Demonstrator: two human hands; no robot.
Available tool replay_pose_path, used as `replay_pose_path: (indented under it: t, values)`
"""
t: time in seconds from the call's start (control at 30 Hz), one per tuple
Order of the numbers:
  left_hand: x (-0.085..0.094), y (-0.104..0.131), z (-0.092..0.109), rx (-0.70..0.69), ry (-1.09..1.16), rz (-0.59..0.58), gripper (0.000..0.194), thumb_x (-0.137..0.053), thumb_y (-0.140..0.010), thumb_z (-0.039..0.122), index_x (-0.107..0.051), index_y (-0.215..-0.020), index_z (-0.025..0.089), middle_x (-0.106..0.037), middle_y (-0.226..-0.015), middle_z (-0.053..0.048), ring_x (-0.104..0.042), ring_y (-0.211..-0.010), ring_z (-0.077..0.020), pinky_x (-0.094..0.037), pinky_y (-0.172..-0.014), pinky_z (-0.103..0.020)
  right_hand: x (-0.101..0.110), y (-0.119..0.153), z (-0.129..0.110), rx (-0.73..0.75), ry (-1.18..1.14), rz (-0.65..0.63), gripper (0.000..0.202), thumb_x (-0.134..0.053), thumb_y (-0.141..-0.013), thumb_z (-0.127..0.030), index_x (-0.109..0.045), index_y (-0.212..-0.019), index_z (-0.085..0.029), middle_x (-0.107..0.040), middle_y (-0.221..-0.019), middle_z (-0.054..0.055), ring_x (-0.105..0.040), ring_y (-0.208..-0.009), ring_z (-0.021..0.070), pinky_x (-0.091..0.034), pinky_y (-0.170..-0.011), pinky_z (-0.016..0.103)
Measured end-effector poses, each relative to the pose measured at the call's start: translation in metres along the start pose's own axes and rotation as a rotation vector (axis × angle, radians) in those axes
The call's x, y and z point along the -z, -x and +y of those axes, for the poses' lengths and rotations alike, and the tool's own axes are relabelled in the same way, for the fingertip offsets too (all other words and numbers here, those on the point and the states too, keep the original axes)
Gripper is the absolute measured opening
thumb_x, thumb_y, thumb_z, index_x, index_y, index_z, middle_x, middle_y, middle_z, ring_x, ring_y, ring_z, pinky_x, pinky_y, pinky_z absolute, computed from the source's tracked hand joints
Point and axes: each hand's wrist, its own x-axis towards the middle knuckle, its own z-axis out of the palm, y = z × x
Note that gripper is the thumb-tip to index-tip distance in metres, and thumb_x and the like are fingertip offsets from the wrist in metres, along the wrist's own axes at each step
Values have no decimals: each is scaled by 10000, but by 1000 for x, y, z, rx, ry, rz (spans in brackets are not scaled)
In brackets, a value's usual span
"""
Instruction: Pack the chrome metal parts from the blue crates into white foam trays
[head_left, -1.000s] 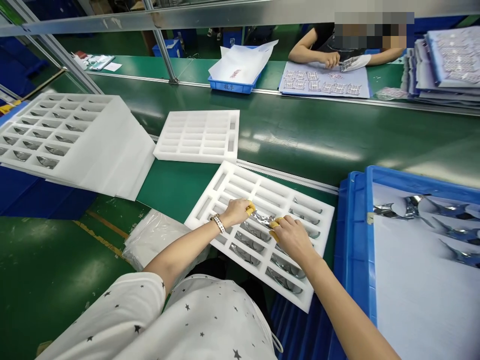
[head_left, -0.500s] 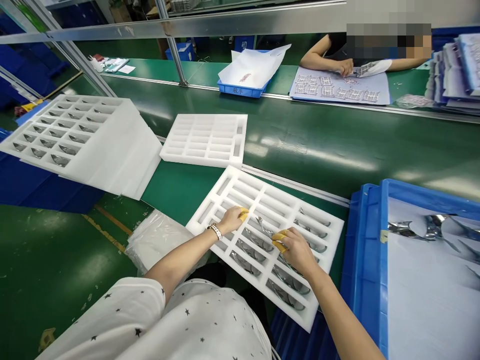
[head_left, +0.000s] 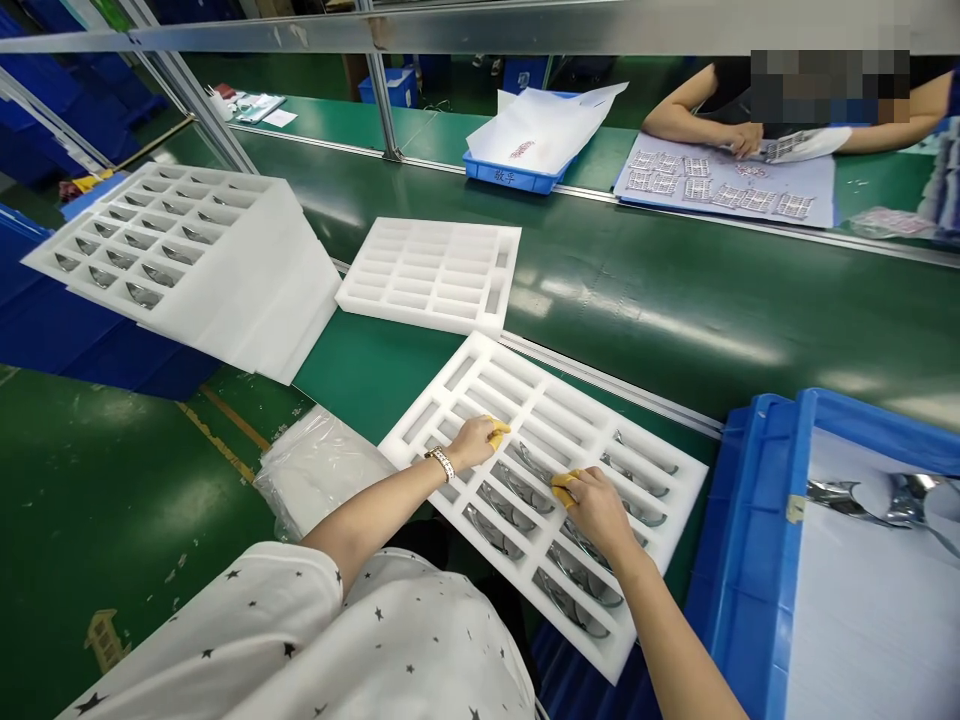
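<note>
The left hand (head_left: 472, 442) and right hand (head_left: 598, 507), yellow-tipped fingers curled, reach over a white tray (head_left: 618, 648) at the bench (head_left: 349, 365) edge. A chrome piece (head_left: 531, 463) lies in a slot between them; whether either hand pinches it, I cannot tell. A blue bin (head_left: 786, 600) stands at right.

White paper (head_left: 559, 122) in blue tray (head_left: 519, 178)

White short-sleeved top (head_left: 435, 620), dark 5-pointed stars (head_left: 289, 650), pale wristband (head_left: 441, 461), yellow fingertip covers (head_left: 498, 431) on left hand (head_left: 471, 445) and right hand (head_left: 598, 508)
</note>
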Motion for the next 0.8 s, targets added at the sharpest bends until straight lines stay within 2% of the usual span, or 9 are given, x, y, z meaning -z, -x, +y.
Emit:
replay_pose_path:
  t: [0.1,0.23,0.37,0.47,0.6,0.8]
  values:
    - [1,0,1,-13,-8,-20,327,-574,-879,129,-716,-1168,190,-692,-1046,-53,-661,-875,-152,-564,-831,-289,0,-8,-6,-33,29,-53,265,-516,-951,-170,-780,-955,-192,-685,-856,95,-564,-918,250,-445,-750,328]
    - [0,2,10,-7,-114,-10,266,-662,-896,252,-696,-1153,193,-681,-1015,-40,-652,-903,-166,-537,-902,-322,13,-26,-19,-80,105,-192,274,-533,-928,-126,-785,-941,-231,-692,-877,89,-556,-975,263,-399,-703,327]
    - [-6,6,23,-2,-360,30,400,-749,-858,399,-658,-1182,183,-670,-1042,-70,-622,-1059,-254,-474,-977,-417,21,-33,-23,-90,167,-262,262,-545,-922,-121,-777,-968,-232,-686,-905,94,-570,-929,249,-379,-656,305]
    - [-12,6,29,47,-430,59,400,-750,-855,381,-632,-1183,186,-654,-1115,-87,-593,-1144,-282,-446,-992,-440,19,-22,-16,-64,171,-200,252,-538,-941,-132,-758,-1046,-196,-680,-946,102,-584,-895,225,-418,-670,291]
    - [-13,4,29,57,-417,43,383,-751,-854,371,-614,-1172,209,-655,-1105,-65,-593,-1148,-263,-427,-999,-416,14,-4,-9,-117,229,-52,290,-486,-941,-80,-755,-1011,-164,-659,-912,109,-582,-884,229,-425,-682,298]
    - [-7,1,35,109,-450,24,357,-738,-866,360,-610,-1162,208,-661,-1092,-56,-603,-1125,-248,-425,-973,-389,14,-7,-19,-93,262,-140,264,-498,-938,-79,-744,-904,-169,-637,-891,104,-585,-890,233,-391,-660,302]
